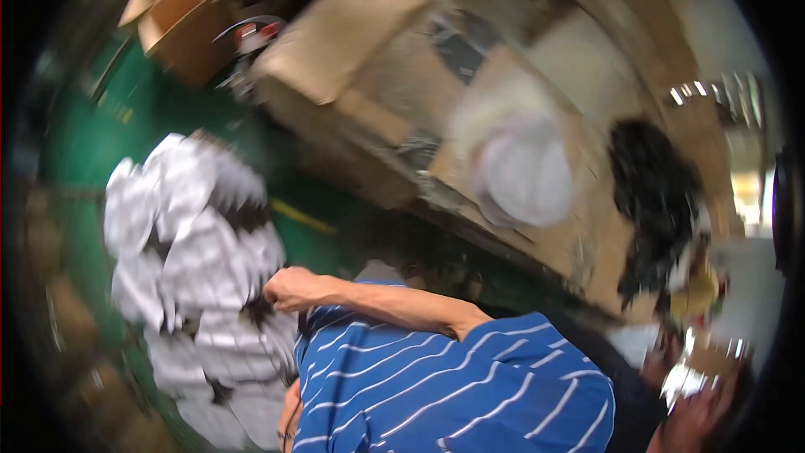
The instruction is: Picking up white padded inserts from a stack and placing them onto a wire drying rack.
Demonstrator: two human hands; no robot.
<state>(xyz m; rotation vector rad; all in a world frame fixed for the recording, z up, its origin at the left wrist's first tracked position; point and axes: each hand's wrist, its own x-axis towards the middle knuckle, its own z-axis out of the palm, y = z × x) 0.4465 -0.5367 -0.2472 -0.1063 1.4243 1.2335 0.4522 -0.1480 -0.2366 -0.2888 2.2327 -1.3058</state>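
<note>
A tall pile of white, floppy pieces [222,264], perhaps cloth or soft sheet, rises at my left. My right arm crosses in front of my blue striped shirt, and my right hand [295,288] is closed at the pile's right edge. Its curled fingers meet the white pieces, but whether they grip one is hidden. Of my left hand [290,413] only a narrow strip of skin shows low beside my shirt, with a dark band at the wrist. Its fingers are hidden.
A cardboard-covered workbench [381,88] runs across the far side, bearing a blurred round white thing [528,172] and a black crumpled heap [654,193]. An open carton [180,29] stands far left on the green floor [80,147]. Another person's hand [692,419] shows lower right.
</note>
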